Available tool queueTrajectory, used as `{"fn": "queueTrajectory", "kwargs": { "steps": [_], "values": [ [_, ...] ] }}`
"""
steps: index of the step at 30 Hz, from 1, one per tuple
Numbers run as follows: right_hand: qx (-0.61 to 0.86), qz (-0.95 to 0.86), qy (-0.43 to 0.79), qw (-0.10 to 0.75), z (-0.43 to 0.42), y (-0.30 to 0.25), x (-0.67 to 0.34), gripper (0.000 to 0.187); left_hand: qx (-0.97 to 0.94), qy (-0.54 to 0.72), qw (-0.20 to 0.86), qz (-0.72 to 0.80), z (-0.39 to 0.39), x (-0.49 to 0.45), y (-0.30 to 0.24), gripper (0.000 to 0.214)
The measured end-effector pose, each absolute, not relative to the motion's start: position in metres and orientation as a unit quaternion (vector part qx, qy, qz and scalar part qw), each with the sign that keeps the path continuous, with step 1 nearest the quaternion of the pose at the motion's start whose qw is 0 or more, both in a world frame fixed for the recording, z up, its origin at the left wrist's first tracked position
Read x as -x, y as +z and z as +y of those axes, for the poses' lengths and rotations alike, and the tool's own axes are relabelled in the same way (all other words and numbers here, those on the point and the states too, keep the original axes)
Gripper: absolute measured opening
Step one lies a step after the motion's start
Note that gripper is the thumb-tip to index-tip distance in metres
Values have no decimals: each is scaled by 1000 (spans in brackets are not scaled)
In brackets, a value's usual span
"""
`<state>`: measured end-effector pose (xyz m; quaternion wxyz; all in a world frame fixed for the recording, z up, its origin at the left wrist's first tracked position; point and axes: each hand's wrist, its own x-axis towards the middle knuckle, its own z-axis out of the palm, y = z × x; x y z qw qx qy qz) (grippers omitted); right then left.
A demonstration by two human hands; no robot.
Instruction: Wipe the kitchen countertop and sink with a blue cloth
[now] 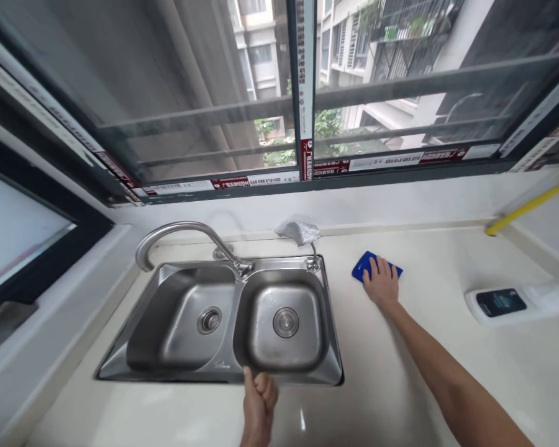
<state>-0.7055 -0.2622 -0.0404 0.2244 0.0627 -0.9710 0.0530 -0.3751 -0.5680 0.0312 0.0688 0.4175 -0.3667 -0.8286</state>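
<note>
Right hand (381,282): grip grasping blue pad (361,266) against desk (428,267), just right of sink (240,316); fingers spread across top, presumably to even out pressure. Left hand (259,400): clenched, nothing seen inside, at sink's front rim, perhaps for balance.

Place: a kitchen, by the look of it in a flat.
Sink: a double-bowl stainless-steel sink (236,310) set into the worktop (428,248), with a drain strainer (286,322) in the right bowl.
Faucet: an arched metal faucet (181,226), its spout turned out over the left end.
Worktop: smooth and cream-coloured, running beneath the window (305,124) with a low raised edge at the back.
Window: dark-framed, with printed tape (377,162) along its members.
Outside: pale apartment blocks (261,62) with windows and a barred balcony (403,37), which points to housing.
Corner: a yellow pipe (535,202) meeting the worktop's right-hand end, perhaps for gas.
</note>
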Motion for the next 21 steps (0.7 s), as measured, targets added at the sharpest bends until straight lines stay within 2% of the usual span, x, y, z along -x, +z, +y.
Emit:
{"fn": "queueTrajectory", "kwargs": {
  "steps": [7, 13, 21],
  "values": [
    [-98, -967, 35, 232, -254, -47, 614, 61, -371, -871, 46, -319, -575, 352, 19, 70],
    [-108, -964, 62, 237, -250, -55, 549, 62, -349, -896, -2, -274, -584, 342, 20, 90],
    [-111, -961, 85, 237, -246, -52, 465, 66, -335, -907, -70, -246, -572, 347, 14, 78]
  ]
}}
